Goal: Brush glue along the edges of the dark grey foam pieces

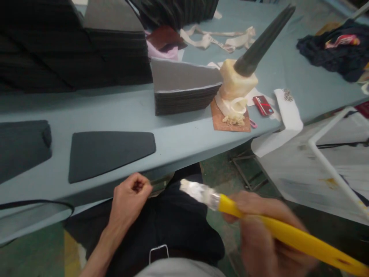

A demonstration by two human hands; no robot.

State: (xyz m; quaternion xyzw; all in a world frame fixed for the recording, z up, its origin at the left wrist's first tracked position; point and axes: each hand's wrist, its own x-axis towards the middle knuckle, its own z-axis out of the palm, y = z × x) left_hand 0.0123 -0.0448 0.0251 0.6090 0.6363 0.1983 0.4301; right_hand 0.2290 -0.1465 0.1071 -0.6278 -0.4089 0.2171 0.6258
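Brush (229, 204) with yellow handle and pale tip sits clasped in the right hand (259, 238); the left hand (130, 199) curls shut near the grey-blue table (178, 134).

Head-height view, facing forward and steeply down, fairly close

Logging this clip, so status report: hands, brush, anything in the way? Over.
Right hand grips yellow brush, pale tip over the lap. Left hand curled by table edge, near flat dark panel. No obstruction seen at brush tip.
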